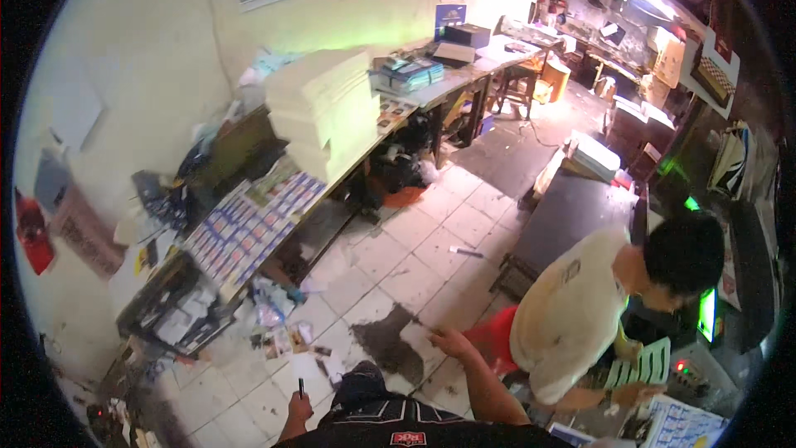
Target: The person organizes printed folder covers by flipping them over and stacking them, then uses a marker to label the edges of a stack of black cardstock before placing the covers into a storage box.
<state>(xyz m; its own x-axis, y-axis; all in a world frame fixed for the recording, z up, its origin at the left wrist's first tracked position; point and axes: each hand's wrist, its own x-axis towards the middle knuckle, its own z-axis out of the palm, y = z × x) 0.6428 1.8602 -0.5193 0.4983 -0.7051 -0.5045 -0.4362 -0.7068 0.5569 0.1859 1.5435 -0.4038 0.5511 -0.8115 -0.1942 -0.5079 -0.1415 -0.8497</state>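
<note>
My left hand point(299, 407) is at the bottom of the head view, closed round a slim dark stick-like thing point(301, 387) that points upward, perhaps a pen. Just beyond its tip is a white patch point(307, 367), and whether it is paper or floor I cannot tell. Out to the right, my right hand point(452, 343) reaches forward with its fingers extended, above the tiled floor point(419, 278). Nothing is plainly held in it. Beside its fingertips, a dark damaged patch point(390, 340) breaks the tiles.
Close on my right, a person in a pale shirt point(568, 307) bends over a machine with lit buttons point(692, 373). A long bench on the left bears printed sheets point(249, 228) and a tall white paper stack point(323, 112). A dark table point(564, 216) stands beyond the person. Scraps point(286, 340) litter the floor.
</note>
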